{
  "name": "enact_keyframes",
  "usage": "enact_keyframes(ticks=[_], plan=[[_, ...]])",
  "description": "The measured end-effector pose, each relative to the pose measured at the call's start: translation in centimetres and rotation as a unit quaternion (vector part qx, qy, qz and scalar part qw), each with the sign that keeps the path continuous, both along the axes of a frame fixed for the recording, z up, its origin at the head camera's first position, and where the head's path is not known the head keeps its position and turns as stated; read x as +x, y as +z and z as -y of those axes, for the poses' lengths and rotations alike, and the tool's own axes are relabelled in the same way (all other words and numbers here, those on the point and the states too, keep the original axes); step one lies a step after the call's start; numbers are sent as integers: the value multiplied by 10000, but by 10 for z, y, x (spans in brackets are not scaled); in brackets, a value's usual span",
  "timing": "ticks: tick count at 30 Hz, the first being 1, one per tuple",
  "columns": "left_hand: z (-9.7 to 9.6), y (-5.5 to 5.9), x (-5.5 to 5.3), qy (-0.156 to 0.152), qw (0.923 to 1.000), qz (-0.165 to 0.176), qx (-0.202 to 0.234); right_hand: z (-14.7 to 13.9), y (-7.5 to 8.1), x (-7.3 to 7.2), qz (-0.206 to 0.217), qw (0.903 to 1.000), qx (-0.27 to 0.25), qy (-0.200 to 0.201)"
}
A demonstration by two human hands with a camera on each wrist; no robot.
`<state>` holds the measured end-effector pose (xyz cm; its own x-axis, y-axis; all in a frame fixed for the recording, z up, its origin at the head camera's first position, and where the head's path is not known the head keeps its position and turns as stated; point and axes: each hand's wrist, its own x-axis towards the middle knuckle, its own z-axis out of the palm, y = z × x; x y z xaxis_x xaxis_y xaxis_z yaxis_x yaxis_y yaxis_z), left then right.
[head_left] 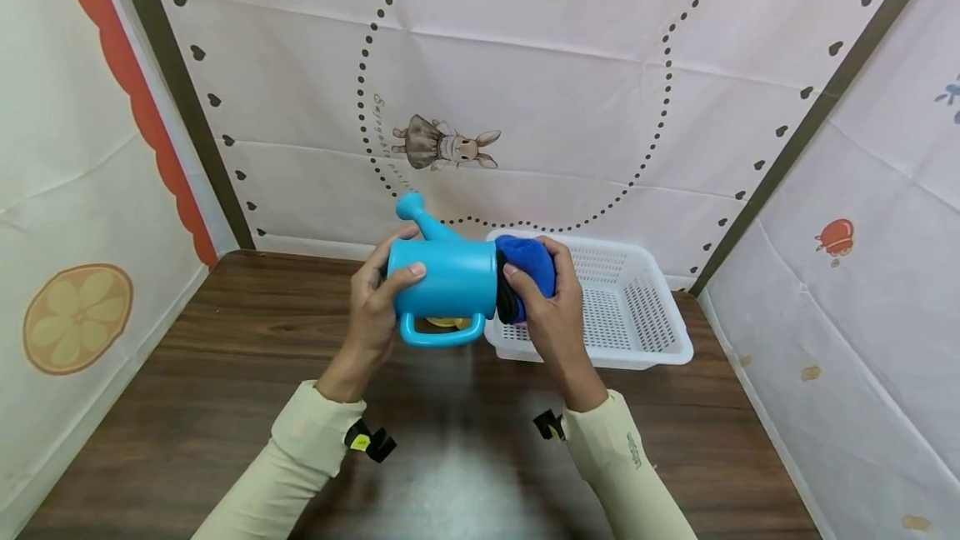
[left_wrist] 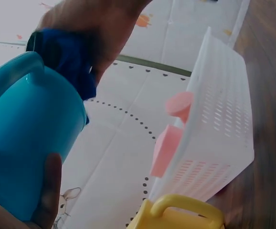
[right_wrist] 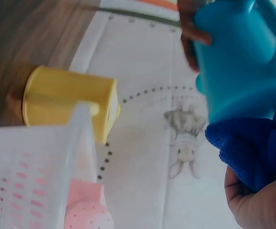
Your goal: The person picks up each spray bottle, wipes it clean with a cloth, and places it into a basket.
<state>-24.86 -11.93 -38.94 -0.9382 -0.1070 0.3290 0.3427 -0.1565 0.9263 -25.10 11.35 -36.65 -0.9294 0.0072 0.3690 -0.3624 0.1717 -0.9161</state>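
A light-blue toy watering can [head_left: 444, 277] is held up over the table, tipped on its side with the spout away from me and the handle toward me. My left hand [head_left: 372, 294] grips one end of it, thumb on the near wall. In my right hand [head_left: 558, 307] is a bunched dark-blue cloth [head_left: 528, 265], pinched against the can's other end; a black part shows on it. The right wrist view shows the cloth [right_wrist: 252, 148] touching the can's rim. Whether any cloth goes inside the can is hidden.
A white perforated basket [head_left: 671, 332] stands at the back right, with a pink watering can [left_wrist: 166, 148] in it. Left of the basket, behind the blue can, is a yellow watering can [right_wrist: 66, 95] on the wooden table [head_left: 225, 373]. Printed cloth walls [head_left: 525, 107] enclose the table.
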Motion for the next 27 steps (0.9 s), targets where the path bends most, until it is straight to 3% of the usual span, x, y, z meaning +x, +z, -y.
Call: enact_keyframes(ticks=[4,7,13,19,23,27], plan=[[-2,-4,1,119,9999,-52,49,5,-4,-17,168,9998,97,27],[-3,-6,0,183,9998,-53,114,6,-13,-21,391,9990,200,88],[-4,-1,-2,273,9995,2,147,5,-28,-7,560,9977,347,156],[-6,-3,-5,314,9992,-221,-111,-1,-26,9,511,9985,142,151],[-5,-3,-6,41,9977,-459,-495,-6,-16,9,364,9993,51,78],[1,-5,-9,-732,9939,-477,-674,-8,-4,2,231,9997,28,9]])
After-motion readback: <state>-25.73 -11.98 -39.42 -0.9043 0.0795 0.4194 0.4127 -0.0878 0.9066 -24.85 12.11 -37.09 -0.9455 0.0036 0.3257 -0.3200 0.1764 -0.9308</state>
